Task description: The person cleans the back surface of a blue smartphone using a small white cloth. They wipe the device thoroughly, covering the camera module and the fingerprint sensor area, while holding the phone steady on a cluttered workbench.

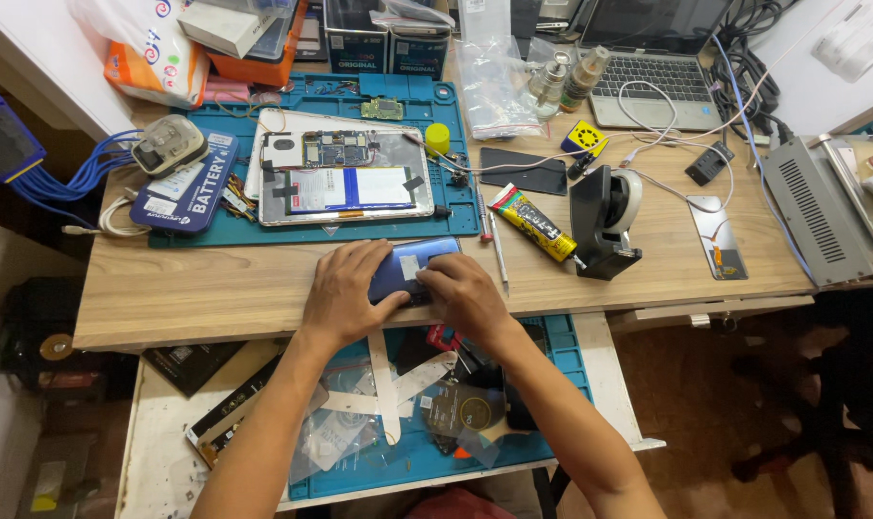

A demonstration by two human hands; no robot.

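Near the front edge of the wooden tabletop (215, 293), both hands press down on a blue phone (409, 267) that lies flat with its back up. The left hand (345, 288) covers the phone's left end, fingers curled over it, and the right hand (460, 293) bears on the lower right corner with the fingertips bent; both are closed against the phone, and whether they grip it or only press it I cannot tell. At 12 o'clock from the phone, on a teal work mat (451, 144), lies an opened tablet (345, 178) with its circuit board and white-and-blue battery showing. At 2 o'clock a yellow-and-black glue tube (532, 223) lies slanted, with a thin metal tool (500, 255) just beside the right hand. Farther out at 2 o'clock stands a black tape dispenser (604, 221), and beyond it at 1 o'clock an open laptop (643, 62). At 3 o'clock, well apart, a small screen panel (717, 235) lies flat, and a grey metal machine (825, 211) sits at the tabletop's right end. At 10 o'clock a dark blue battery pack (188, 192) carries a white charger (170, 144). At 6 o'clock, under the forearms, a pulled-out drawer (158, 442) holds a second teal mat (561, 351) strewn with white strips and loose parts.
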